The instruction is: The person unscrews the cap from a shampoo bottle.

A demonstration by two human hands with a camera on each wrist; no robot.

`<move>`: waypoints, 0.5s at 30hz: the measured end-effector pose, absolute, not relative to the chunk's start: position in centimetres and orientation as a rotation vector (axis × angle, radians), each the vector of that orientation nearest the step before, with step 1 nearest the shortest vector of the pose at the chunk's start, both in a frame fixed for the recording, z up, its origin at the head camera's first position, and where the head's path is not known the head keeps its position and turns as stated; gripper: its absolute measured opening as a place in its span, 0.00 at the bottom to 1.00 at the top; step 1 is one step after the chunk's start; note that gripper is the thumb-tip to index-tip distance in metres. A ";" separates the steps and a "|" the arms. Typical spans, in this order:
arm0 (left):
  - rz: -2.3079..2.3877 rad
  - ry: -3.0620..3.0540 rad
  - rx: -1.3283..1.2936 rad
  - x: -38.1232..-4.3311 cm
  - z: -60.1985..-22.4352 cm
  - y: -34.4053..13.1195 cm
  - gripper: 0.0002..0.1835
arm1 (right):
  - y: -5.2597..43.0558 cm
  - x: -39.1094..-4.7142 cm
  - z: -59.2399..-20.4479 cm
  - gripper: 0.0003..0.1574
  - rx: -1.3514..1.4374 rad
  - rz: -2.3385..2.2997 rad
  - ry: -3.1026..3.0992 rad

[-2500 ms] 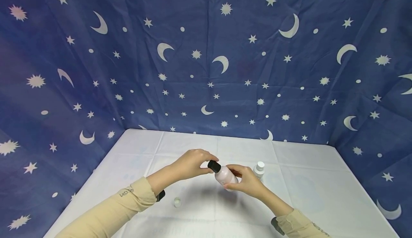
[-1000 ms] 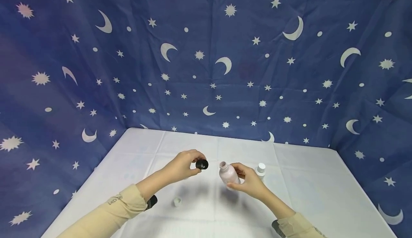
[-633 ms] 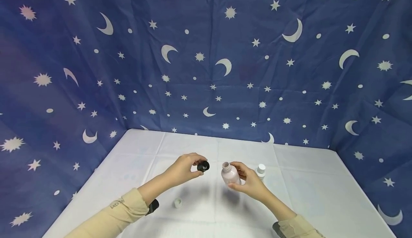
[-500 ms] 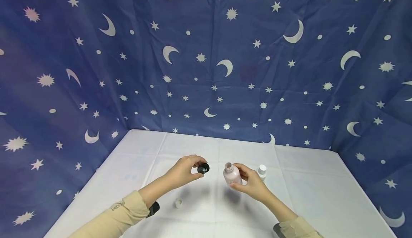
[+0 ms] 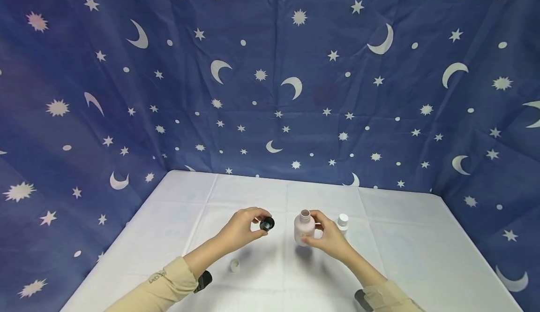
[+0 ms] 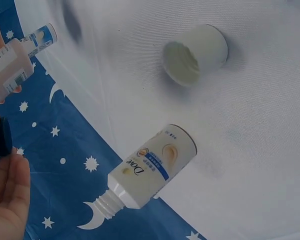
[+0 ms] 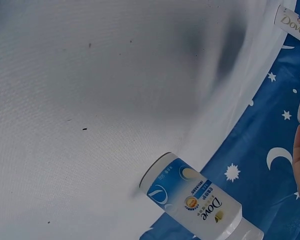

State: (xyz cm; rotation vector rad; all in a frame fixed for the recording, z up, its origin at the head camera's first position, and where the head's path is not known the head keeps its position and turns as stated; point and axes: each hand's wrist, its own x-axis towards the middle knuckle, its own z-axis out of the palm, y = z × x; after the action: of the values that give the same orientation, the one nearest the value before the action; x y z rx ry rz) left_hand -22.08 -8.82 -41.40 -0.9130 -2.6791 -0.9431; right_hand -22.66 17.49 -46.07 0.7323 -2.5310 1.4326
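Observation:
My left hand pinches a black screw cap between thumb and fingers, its hollow inside showing in the head view. To the right of it, my right hand grips a pale pink bottle by its side. The bottle is upright above the table, its threaded neck uncovered and apart from the cap. Behind my right hand a white Dove bottle with a white cap stands, partly hidden. An uncapped white Dove bottle stands on the table in the left wrist view; my left hand hides it in the head view.
A loose white cap lies on the white-covered table near my left wrist. A blue curtain with moons and stars surrounds the table's back and sides.
The black cap has come off the pink bottle and moved left in my left hand. Since then, the bottle has tipped from a leftward slant to upright, and the cap's hollow side has turned into view.

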 end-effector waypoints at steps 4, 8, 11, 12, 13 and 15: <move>-0.936 -2.664 -0.924 -22.1 -41.7 -8.7 0.18 | 17.2 -22.5 -45.6 0.32 0.713 1.464 -2.549; -0.963 -2.683 -0.914 -21.9 -42.0 -8.6 0.17 | 17.2 -22.7 -45.5 0.33 0.698 1.488 -2.563; -1.039 -2.688 -0.912 -21.7 -42.4 -8.5 0.17 | 17.4 -23.2 -46.0 0.33 0.684 1.497 -2.564; -1.061 -2.688 -0.911 -21.7 -42.6 -8.4 0.17 | 17.4 -23.3 -46.1 0.33 0.679 1.499 -2.566; -1.077 -2.691 -0.908 -21.6 -42.7 -8.4 0.17 | 17.4 -23.4 -46.2 0.33 0.673 1.504 -2.568; -1.108 -2.691 -0.909 -21.4 -43.0 -8.3 0.17 | 17.4 -23.5 -46.4 0.33 0.674 1.510 -2.573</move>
State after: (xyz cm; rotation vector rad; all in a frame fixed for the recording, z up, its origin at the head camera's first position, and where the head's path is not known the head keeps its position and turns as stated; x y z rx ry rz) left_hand -21.42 -8.26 -43.05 -0.9086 -2.6907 -1.1076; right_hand -23.50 17.43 -46.40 0.6738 -2.5728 1.5101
